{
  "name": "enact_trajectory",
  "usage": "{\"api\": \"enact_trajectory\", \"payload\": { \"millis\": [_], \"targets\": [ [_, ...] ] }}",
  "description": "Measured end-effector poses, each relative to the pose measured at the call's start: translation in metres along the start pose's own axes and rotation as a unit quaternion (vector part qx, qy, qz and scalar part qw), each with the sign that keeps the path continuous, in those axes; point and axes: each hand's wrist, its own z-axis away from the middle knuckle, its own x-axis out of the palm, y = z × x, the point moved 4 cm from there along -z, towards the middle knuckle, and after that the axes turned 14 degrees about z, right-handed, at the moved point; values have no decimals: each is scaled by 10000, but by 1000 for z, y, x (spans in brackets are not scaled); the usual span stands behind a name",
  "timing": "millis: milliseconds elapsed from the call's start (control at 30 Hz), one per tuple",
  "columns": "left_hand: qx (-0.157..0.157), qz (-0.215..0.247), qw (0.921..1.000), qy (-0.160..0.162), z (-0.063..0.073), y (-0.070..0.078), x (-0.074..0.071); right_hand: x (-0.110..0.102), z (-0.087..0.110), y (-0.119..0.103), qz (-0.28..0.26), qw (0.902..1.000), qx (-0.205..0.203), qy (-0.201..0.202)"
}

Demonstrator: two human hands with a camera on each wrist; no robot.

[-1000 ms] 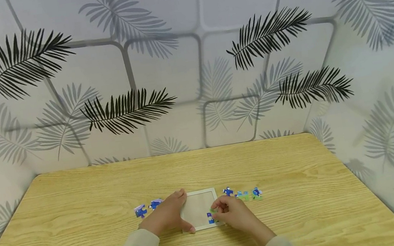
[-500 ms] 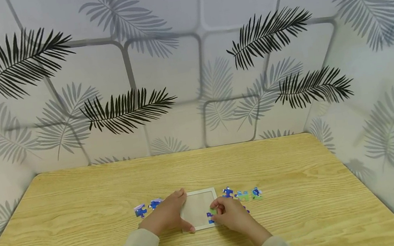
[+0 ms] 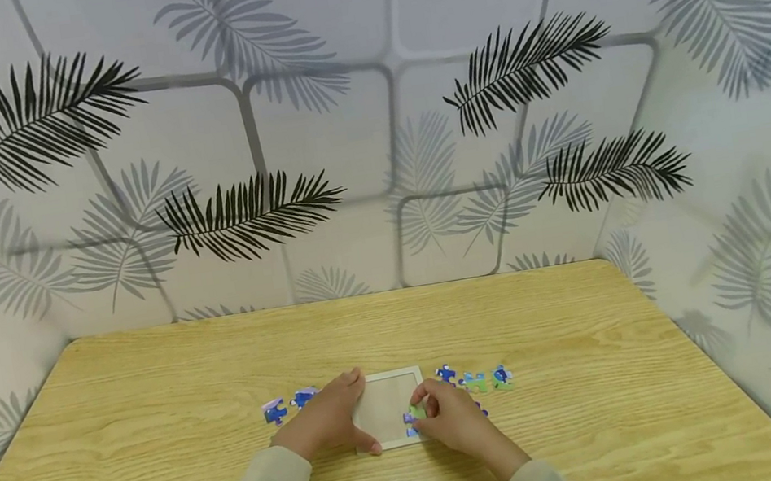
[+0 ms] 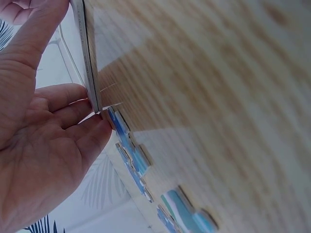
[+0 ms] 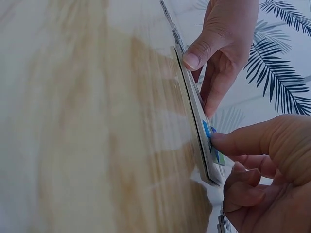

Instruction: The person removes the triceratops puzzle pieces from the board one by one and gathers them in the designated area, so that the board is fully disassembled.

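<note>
A shallow, light-coloured puzzle tray lies on the table. My left hand holds it at the left side, thumb at the near edge and fingers toward the far edge. In the tray's near right corner, my right hand pinches a green and blue jigsaw piece between thumb and fingers. Purple-blue parts show just left of the fingertips; whether they belong to the same piece, I cannot tell. The right wrist view has the left thumb pressing the tray edge.
Right of the tray lie loose jigsaw pieces: a blue one, a green and light-blue one and a blue-green one. Another pokes out beside the right hand. More blue pieces lie left of the left hand. A patterned wall stands behind.
My right hand has shifted slightly left and up, uncovering a piece to its right. The piece at its fingertips has tilted or turned slightly. The left hand and tray stay put.
</note>
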Motion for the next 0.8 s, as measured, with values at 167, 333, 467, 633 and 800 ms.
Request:
{"api": "enact_trajectory", "payload": {
  "millis": [167,333,467,633,800],
  "targets": [
    [9,-4,10000,1,-1,-1,0,-1,-2,0,17,9998,46,194],
    [-20,28,10000,1,-1,-1,-1,0,-2,0,-357,9991,180,135],
    [-9,10,10000,-1,-1,-1,-1,0,-3,0,-409,9989,183,160],
    [0,-32,10000,-31,-2,-2,0,-2,-4,3,-455,9983,296,218],
    [20,-14,10000,-16,-2,-2,0,-5,-2,6,-467,9979,319,323]
  ]
}}
